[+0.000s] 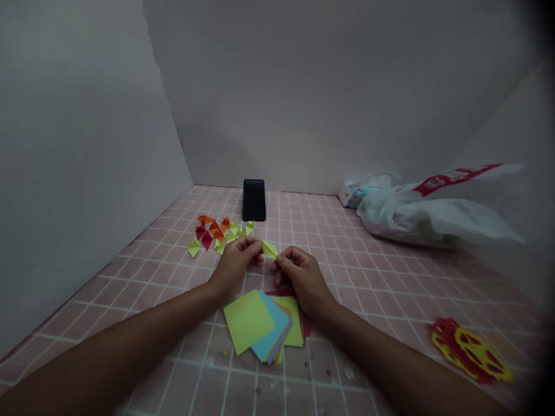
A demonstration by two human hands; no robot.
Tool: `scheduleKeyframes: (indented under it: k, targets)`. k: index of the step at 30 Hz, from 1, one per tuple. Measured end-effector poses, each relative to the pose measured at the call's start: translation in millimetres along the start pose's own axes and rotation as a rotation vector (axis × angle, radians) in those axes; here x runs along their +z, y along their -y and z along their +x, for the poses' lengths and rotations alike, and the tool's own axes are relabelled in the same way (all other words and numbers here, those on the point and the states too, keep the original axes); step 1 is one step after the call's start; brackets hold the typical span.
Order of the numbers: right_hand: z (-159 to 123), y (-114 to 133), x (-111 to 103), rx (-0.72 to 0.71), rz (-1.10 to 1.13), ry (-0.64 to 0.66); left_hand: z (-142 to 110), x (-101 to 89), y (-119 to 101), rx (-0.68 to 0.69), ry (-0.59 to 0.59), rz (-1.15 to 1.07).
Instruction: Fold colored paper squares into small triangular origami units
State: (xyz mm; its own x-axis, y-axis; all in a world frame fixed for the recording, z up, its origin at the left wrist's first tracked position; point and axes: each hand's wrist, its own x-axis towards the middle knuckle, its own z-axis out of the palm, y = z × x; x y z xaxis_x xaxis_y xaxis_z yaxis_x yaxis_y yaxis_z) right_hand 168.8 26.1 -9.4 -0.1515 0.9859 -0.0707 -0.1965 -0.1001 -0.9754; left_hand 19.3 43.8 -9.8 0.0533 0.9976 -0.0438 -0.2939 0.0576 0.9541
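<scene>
A small folded piece of yellow paper (269, 249) is stretched between my two hands, above the pink tiled surface. My left hand (241, 260) pinches its left end between thumb and fingers. At its right end, the thumb and forefinger of my right hand (301, 274) are closed on the tip. Just below the hands lies a fanned stack of square paper sheets (249, 320) in yellow, blue, purple, orange and red. Beyond my left hand sits a group of small folded paper pieces (215, 231) in red, orange and yellow, partly hidden by that hand.
A black phone (254, 199) lies near the back wall. At the right rest a white plastic bag (403, 216) with red print and a tissue box (350, 194). Red and yellow paper cutouts (472, 352) lie at the lower right. White walls (87, 144) stand at left and back.
</scene>
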Motion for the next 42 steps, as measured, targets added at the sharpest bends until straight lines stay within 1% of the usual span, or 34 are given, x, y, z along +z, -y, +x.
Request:
scheduleKeyframes:
  k: [4, 7, 11, 14, 18, 23, 30, 36, 39, 42]
  targets:
    - [-1.3, 0.6, 0.9, 0.003, -0.028, 0.033, -0.5, 0.6, -2.3, 0.016, -0.031, 0.027]
    - [-2.1, 0.2, 1.5, -0.008, -0.050, 0.060, -0.9, 1.1, -3.0, 0.004, -0.055, 0.027]
    - [-1.7, -1.4, 1.7, -0.005, -0.042, 0.070, -1.5, 1.6, -2.5, -0.019, -0.069, 0.008]
    - [-2.2, -1.5, 2.5, 0.006, -0.037, 0.084, -1.0, 1.8, -2.7, -0.005, -0.084, 0.027]
    - [-4.8, 0.8, 5.0, 0.054, -0.034, 0.088, 0.0, 2.2, -5.1, 0.028, -0.090, 0.042]
    - [-6.3, 2.2, 6.5, 0.057, -0.032, 0.086, -1.7, 2.8, -7.5, 0.065, -0.086, 0.042]
    - [-5.9, 1.3, 5.7, 0.042, -0.032, 0.094, -0.3, 1.7, -8.3, 0.047, -0.098, 0.074]
    - [-6.5, 1.3, 6.1, 0.038, -0.067, 0.082, 1.8, -1.1, -9.9, 0.042, -0.074, 0.140]
    - [-6.5, 0.2, 6.3, 0.024, -0.067, 0.095, 2.1, -0.8, -9.9, 0.027, -0.074, 0.121]
    - [-6.5, -0.9, 6.6, 0.023, -0.052, 0.104, 2.5, -0.5, -9.2, 0.012, -0.096, 0.085]
